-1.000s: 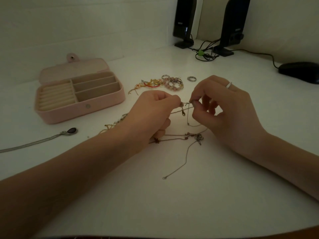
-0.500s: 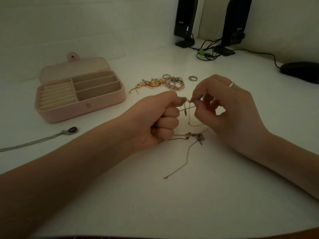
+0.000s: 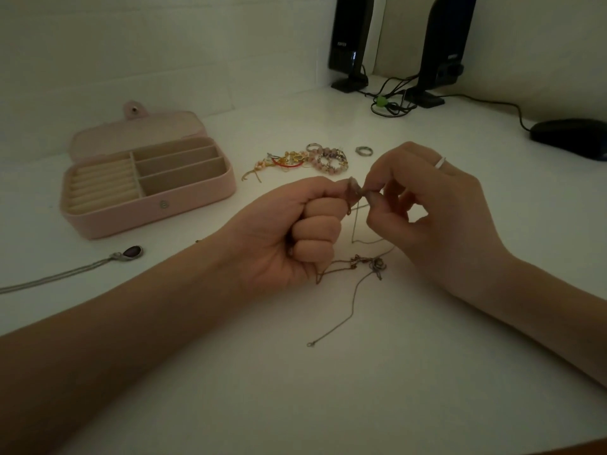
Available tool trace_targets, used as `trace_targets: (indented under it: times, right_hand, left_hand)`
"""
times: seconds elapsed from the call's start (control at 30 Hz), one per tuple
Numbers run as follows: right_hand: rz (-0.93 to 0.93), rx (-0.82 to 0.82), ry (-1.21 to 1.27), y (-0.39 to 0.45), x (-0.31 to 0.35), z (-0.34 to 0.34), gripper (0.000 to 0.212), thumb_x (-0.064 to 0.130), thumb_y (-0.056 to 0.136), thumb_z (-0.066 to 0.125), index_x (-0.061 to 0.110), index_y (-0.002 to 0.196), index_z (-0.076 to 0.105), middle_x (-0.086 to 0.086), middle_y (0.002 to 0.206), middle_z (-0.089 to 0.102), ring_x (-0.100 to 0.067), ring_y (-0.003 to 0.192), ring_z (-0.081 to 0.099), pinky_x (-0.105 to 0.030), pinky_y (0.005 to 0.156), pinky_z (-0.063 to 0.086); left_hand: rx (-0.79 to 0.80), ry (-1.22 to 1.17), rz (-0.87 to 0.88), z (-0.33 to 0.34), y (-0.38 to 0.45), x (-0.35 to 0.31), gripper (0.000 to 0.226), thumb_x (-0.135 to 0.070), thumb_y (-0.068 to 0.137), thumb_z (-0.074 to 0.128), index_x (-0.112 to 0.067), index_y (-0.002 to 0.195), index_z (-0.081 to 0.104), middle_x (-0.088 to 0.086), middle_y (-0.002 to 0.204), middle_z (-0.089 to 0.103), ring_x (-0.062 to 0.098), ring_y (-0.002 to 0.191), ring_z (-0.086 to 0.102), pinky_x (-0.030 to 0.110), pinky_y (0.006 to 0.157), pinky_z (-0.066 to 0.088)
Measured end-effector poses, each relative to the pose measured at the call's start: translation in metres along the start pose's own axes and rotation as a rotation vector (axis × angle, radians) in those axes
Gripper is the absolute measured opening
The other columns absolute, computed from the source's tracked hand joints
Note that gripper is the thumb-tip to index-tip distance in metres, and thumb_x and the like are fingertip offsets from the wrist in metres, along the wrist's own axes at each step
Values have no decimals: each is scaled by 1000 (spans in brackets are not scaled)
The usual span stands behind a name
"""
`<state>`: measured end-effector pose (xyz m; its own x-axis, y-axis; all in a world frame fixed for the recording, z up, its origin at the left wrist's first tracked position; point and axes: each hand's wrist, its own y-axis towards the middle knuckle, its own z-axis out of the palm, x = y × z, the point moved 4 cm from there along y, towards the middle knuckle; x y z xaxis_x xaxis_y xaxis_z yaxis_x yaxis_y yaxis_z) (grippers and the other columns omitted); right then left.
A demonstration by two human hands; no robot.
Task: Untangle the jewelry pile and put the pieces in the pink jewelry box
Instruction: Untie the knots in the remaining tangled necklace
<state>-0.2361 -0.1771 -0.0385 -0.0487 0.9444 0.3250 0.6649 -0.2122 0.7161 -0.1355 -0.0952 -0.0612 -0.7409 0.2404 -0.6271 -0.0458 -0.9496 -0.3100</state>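
Note:
A tangle of thin chains (image 3: 368, 264) lies on the white desk between my hands, with one loose end trailing toward me. My left hand (image 3: 295, 231) is curled into a fist and pinches a strand of it between thumb and forefinger. My right hand (image 3: 433, 208) pinches the same strand right beside the left fingertips, just above the desk. The pink jewelry box (image 3: 147, 205) stands open at the left, its compartments bare. A pile of beaded bracelets and rings (image 3: 312, 159) lies behind my hands. A pendant necklace (image 3: 131, 252) lies at the left, in front of the box.
A single ring (image 3: 364, 151) lies apart behind my right hand. Two black speakers (image 3: 351, 41) with bundled cables (image 3: 391, 103) stand at the back by the wall. A black mouse (image 3: 571, 136) sits at the far right.
My left hand has rolled from palm-down into a fist and its pinch has moved right to meet my right fingertips. The strand between the hands has become shorter. The tangle stays in place.

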Motion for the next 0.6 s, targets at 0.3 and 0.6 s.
trace_targets:
  times: [0.3, 0.6]
  right_hand:
    - [-49, 16, -99, -2, 2, 0, 7, 6, 81, 50, 4, 83, 57, 7, 88, 47, -6, 68, 42, -11, 62, 39]
    - [-51, 19, -89, -3, 2, -4, 6, 4, 81, 50, 5, 81, 56, 8, 89, 47, -10, 68, 45, -19, 60, 42]
  left_hand:
    - [-61, 263, 15, 2, -2, -3, 23, -30, 76, 57, -22, 71, 36, -8, 50, 7, 7, 36, 4, 13, 30, 6]
    - [-382, 484, 342, -7, -4, -16, 33, -23, 96, 49, -22, 67, 33, -9, 46, 20, 3, 32, 14, 8, 33, 13]
